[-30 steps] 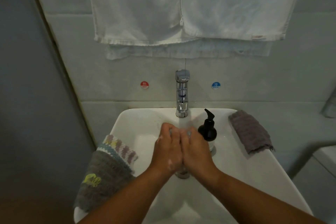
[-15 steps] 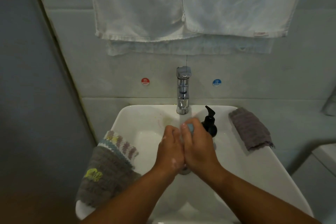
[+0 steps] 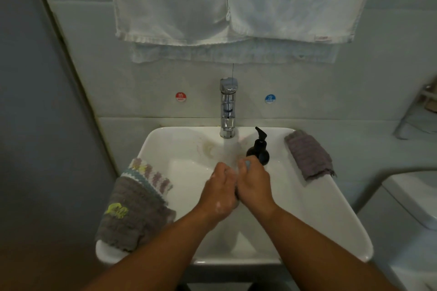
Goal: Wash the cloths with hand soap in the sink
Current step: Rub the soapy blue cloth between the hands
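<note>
Over the white sink, my left hand and my right hand are pressed side by side with fingers curled. Between them they grip a small blue cloth; only a corner shows at my right fingertips. White suds dot the back of my left hand. A pale stream of water runs from the chrome faucet onto the hands. The black soap pump bottle stands just behind my right hand. A grey cloth with a striped edge drapes over the left rim. A purple-grey cloth lies on the right rim.
White towels hang on the wall above the faucet. Red hot and blue cold stickers flank it. A grey wall stands close on the left, a white fixture sits at the right, and a metal rack is mounted above it.
Both hands have slid forward together toward the faucet, and the blue cloth's corner has come into sight at my right fingertips. The camera has tilted slightly.
</note>
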Action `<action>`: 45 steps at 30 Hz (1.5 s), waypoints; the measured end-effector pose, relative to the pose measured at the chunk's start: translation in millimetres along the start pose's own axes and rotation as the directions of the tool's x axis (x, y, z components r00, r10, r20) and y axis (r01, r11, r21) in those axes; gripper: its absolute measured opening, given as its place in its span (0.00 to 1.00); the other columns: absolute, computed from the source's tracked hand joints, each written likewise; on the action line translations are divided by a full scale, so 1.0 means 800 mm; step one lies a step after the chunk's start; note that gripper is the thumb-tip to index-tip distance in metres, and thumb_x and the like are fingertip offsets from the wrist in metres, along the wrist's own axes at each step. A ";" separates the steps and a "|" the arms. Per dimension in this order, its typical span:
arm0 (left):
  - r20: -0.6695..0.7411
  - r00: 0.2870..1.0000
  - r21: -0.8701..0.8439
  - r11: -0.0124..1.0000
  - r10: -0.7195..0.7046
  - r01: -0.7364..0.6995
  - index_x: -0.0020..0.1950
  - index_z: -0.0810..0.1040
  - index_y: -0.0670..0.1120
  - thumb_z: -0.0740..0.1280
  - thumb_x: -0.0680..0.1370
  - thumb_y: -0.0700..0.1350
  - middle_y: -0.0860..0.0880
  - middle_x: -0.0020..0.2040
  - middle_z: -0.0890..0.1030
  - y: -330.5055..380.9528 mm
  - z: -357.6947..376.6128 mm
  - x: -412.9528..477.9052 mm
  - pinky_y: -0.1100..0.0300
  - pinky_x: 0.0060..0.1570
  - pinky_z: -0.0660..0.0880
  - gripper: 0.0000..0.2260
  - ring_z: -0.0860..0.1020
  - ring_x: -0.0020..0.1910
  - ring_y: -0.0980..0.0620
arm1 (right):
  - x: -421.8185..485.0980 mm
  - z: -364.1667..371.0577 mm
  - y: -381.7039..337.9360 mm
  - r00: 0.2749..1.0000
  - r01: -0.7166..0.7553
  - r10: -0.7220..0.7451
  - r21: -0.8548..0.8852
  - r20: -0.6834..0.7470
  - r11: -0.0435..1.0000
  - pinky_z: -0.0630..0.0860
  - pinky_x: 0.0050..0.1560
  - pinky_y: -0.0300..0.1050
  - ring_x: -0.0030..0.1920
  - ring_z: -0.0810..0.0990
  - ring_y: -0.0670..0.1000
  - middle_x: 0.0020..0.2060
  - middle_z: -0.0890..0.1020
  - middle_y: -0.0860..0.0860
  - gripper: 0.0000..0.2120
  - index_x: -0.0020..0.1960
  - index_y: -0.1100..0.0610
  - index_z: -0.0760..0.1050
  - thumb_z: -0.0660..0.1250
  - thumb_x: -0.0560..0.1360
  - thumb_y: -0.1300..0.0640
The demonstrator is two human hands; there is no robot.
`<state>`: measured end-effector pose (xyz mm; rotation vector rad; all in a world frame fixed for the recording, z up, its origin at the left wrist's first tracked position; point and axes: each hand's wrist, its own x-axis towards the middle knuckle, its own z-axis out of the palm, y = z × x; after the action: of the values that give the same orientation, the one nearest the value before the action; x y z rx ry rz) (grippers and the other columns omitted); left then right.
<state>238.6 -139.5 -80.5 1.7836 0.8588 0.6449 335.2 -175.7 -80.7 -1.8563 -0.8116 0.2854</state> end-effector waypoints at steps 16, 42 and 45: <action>-0.206 0.978 -0.009 1.000 -0.021 0.020 0.53 0.71 0.47 0.55 0.86 0.50 0.49 0.44 0.78 -0.003 -0.017 0.021 0.54 0.40 0.74 0.09 0.77 0.41 0.51 | -0.029 0.007 -0.013 0.983 0.141 -0.133 -0.053 0.130 0.989 0.73 0.40 0.44 0.40 0.79 0.50 0.39 0.78 0.49 0.08 0.47 0.57 0.71 0.58 0.84 0.55; -0.070 0.994 0.086 0.992 -0.083 0.089 0.54 0.70 0.45 0.53 0.86 0.52 0.48 0.44 0.77 0.001 -0.017 0.010 0.50 0.43 0.76 0.13 0.76 0.43 0.47 | -0.021 0.009 -0.023 0.973 0.227 -0.226 0.004 -0.045 0.974 0.71 0.36 0.30 0.37 0.77 0.42 0.37 0.76 0.45 0.06 0.50 0.56 0.71 0.61 0.83 0.54; -0.009 1.000 0.068 0.997 0.030 -0.029 0.49 0.70 0.46 0.53 0.86 0.51 0.50 0.42 0.75 0.004 -0.013 -0.002 0.45 0.45 0.76 0.13 0.73 0.40 0.50 | -0.003 -0.004 -0.017 0.995 0.064 -0.066 -0.030 -0.080 0.997 0.67 0.37 0.34 0.39 0.76 0.45 0.40 0.77 0.48 0.08 0.52 0.57 0.72 0.60 0.84 0.53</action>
<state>230.7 -135.9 -73.9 1.8588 0.8720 0.6506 329.8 -176.2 -68.1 -1.8506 -0.8221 0.1572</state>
